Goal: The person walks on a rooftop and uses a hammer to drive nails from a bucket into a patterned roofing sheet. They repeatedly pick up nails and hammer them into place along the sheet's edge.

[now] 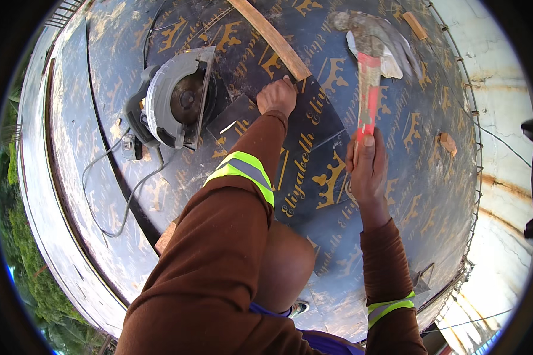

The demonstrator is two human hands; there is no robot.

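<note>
My right hand (369, 164) grips the worn red handle of a claw hammer (367, 95). The hammer is raised over the film-faced plywood deck (408, 177), and its claw looks blurred. My left hand (276, 95) is closed in a fist at the near end of a long wooden strip (273, 40). Something dark shows between fist and strip; whether the fingers hold it is unclear. Beneath my left arm lie cut plywood pieces (311, 177) with gold print. To the left, a circular saw (177, 100) rests with its blade exposed.
The saw's cable (135, 195) loops on the deck near a long dark gap (109, 155). Wood offcuts (447, 144) and a white scrap (391, 64) lie to the right. Steel reinforcing bar (476, 133) edges the deck beside a stained concrete surface (502, 111).
</note>
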